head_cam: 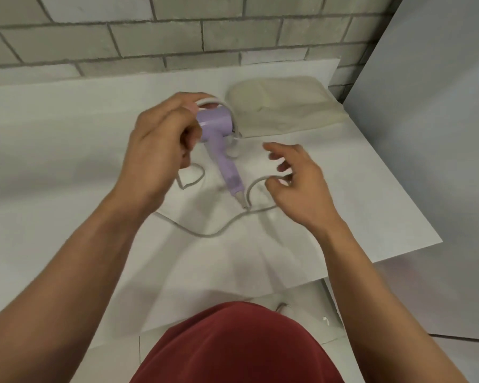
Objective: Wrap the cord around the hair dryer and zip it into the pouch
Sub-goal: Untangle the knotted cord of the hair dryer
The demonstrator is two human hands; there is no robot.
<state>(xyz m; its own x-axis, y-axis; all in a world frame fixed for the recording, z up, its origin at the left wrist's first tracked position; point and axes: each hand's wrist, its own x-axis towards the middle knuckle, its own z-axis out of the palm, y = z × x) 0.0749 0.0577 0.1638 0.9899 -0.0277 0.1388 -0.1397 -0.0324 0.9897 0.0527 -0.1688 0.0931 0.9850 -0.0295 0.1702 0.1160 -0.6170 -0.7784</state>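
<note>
At the near edge a red garment (233, 346) is seen, with two bare forearms reaching away from it over a white sheet (67, 161) spread on the work surface. A second white sheet is laid under it at the near right.

On the sheet, between the forearms, a slack run of the grey cord (205, 234) is laid out in a shallow curve. From it the cord is led up to the near end of the handle of the lilac hair dryer (219, 125), and a further loop arches from there towards the right.

That loop is met by the right hand (296, 183), which is held just above the sheet with its fingers (274, 149) spread and loosely bent. Whether the cord is pinched there cannot be told, as the fingertips are blurred.

Farther and to the left, the barrel of the hair dryer is gripped by the left hand (158, 145), fingers curled round its front end, the handle pointing near and right. One turn of cord is carried over the top of the barrel and down its right side. Another small loop lies just below the left hand.

Just beyond the dryer, to the right, a cream pouch (285, 106) is lying flat on the sheet. A grey brick wall (150, 37) closes the far side, and a plain grey panel (440, 134) stands at the right.
</note>
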